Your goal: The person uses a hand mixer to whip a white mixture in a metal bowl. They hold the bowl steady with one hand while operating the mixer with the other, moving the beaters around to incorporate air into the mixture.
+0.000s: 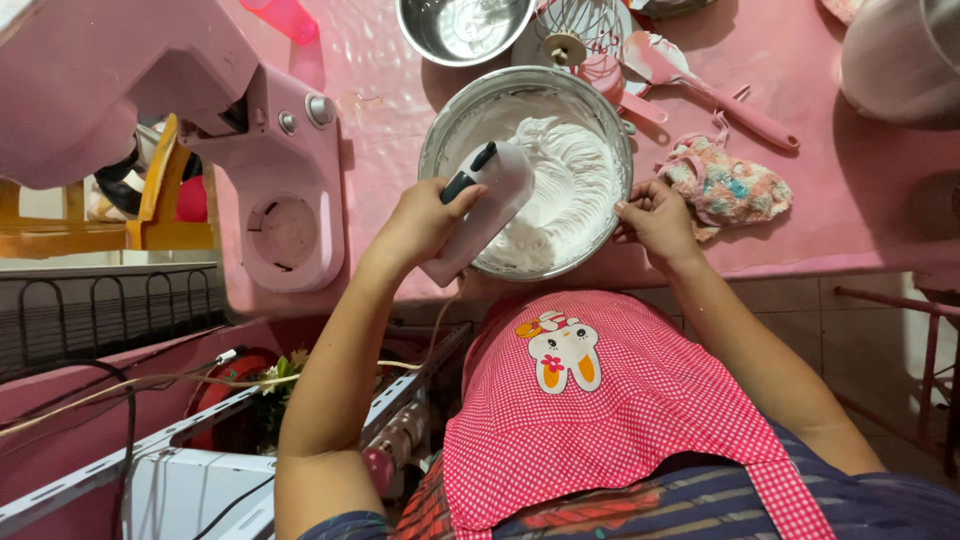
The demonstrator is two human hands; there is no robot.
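**Whipping cream at the pink surface**

The left hand (420, 222) was wrapped tight around a white hand mixer (487, 200), its nose dipped into a steel bowl (445, 125) of stiff white cream (565, 185). The right hand (655, 215) was pinched on the bowl's near rim — fingers curled, steadying it. The bowl stood on the pink surface (860, 190), near its front edge. Just right of it lay a pastel knitted cloth (728, 185), with a pink spatula (700, 90) behind. To the left stood a pink stand mixer (270, 150) — a second, empty steel bowl (460, 30) sat at the back.
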